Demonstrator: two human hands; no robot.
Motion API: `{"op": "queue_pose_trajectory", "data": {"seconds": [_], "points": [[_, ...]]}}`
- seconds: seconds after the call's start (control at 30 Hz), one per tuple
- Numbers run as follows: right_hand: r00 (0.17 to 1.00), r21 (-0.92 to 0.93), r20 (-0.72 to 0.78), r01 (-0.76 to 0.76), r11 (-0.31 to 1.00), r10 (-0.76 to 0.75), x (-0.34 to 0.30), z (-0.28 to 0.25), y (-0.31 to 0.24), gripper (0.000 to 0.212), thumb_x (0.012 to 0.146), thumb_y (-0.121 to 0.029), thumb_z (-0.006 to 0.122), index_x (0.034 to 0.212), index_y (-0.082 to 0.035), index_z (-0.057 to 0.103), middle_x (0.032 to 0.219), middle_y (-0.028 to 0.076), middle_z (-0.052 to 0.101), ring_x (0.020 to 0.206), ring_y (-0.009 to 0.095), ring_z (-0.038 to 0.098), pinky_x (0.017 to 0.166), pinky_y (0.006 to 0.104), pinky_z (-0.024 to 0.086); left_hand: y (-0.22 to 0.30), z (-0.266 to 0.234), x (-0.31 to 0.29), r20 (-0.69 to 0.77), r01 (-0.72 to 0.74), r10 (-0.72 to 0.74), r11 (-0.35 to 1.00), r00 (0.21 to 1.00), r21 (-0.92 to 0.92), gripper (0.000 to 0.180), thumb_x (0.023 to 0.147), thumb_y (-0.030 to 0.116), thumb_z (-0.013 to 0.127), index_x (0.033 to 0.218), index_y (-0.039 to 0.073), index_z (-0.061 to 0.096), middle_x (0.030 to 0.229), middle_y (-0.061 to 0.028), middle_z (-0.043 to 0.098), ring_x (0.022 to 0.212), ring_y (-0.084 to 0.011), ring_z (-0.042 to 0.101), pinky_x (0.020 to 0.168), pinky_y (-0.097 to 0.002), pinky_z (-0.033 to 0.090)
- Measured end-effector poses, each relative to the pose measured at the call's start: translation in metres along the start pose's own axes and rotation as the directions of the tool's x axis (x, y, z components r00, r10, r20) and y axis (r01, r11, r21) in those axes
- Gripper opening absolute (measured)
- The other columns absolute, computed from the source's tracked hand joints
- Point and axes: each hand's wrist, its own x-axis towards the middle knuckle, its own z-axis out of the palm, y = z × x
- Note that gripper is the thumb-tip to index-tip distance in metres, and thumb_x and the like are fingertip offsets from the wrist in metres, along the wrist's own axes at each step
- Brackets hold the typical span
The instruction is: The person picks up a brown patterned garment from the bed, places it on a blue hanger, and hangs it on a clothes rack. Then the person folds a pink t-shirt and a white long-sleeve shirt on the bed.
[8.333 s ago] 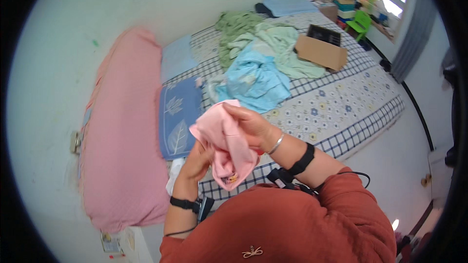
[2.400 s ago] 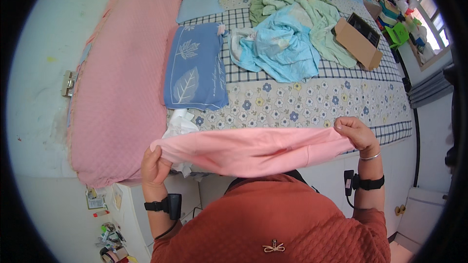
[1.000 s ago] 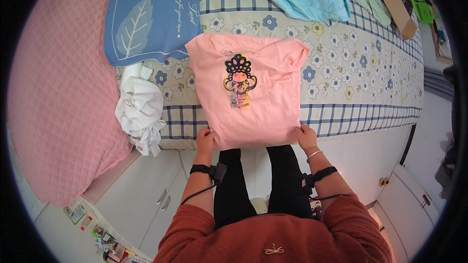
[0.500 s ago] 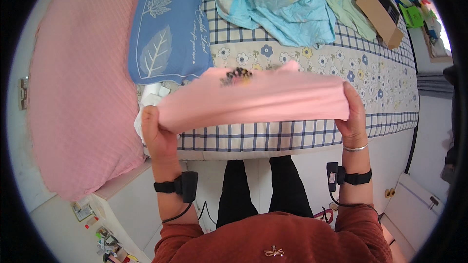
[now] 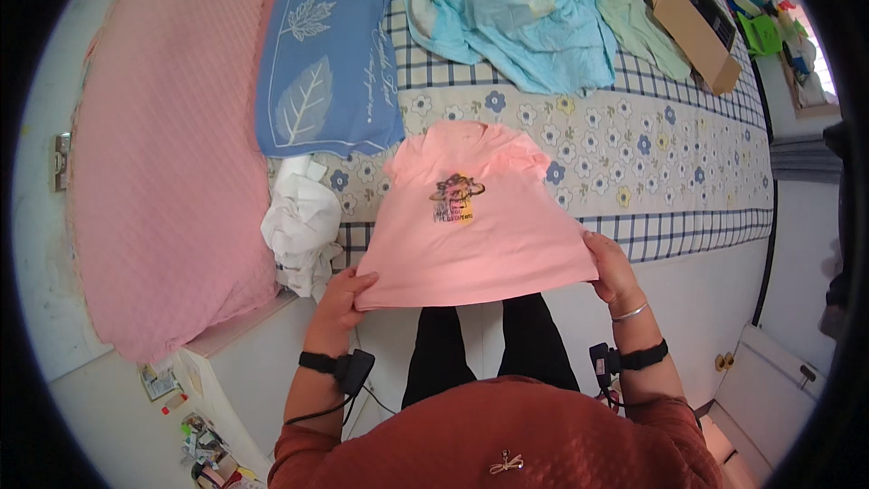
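Observation:
A small pink T-shirt [image 5: 480,258] with a dark and yellow print on its chest is stretched out in front of me. Its neck and short sleeves lie on the flowered bedspread [image 5: 597,140], and its hem reaches past the bed's near edge. The left corner of the hem is pinched in my left hand [image 5: 342,302]. At the opposite corner, my right hand [image 5: 615,273] grips the hem, a silver bangle on its wrist. Beside the shirt's left side lies a crumpled white cloth [image 5: 300,208].
A blue leaf-patterned pillow [image 5: 330,63] rests at the upper left, near a pink quilted cover [image 5: 181,145]. Farther back are a bunched turquoise cloth [image 5: 534,23], a light green cloth [image 5: 641,14] and an open cardboard box [image 5: 695,32].
The T-shirt has come down from a raised, folded-over position and now lies spread with its print showing. Both hands have moved lower and closer to me, still holding the hem.

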Motion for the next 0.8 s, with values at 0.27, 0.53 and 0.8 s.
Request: {"op": "queue_pose_trajectory", "data": {"seconds": [0.27,0.53,0.8], "points": [[0.984,-0.029,-0.133,-0.127,0.991,0.123,0.001,-0.014,0.02,0.033,0.098,-0.029,0.048,0.106,0.0,0.061,0.083,0.001,0.062,0.063,0.008,0.054,0.054,0.0244,0.045,-0.054,-0.018,0.008,-0.11,0.096,-0.102,0.993,0.989,-0.064,0.038,0.083,0.009,0.07,0.117,-0.002,0.057,0.107,-0.0097,0.065,0.093,-0.022,0.066,0.082,-0.0372,0.055],[0.946,0.09,-0.054,0.324,0.942,-0.321,-0.015,0.018,-0.043,0.031,0.101,-0.027,0.047,0.106,-0.001,0.061,0.092,0.002,0.064,0.079,0.008,0.058,0.071,0.0214,0.046,0.042,0.037,-0.026,-0.061,-0.482,0.478,0.873,0.876,-0.077,0.027,0.081,0.003,0.068,0.106,0.002,0.058,0.1,-0.0078,0.065,0.088,-0.0174,0.065,0.081,-0.0318,0.054],[0.9,-0.23,-0.159,0.366,0.902,-0.406,-0.026,-0.007,0.004,0.026,0.101,-0.026,0.049,0.09,-0.004,0.06,0.079,-0.006,0.055,0.073,0.002,0.047,0.064,0.0214,0.041,0.007,0.01,-0.037,-0.029,-0.452,0.472,0.859,0.881,0.241,0.025,0.08,0.003,0.07,0.102,0.002,0.058,0.095,-0.0035,0.062,0.086,-0.0135,0.059,0.075,-0.0287,0.051]]}}
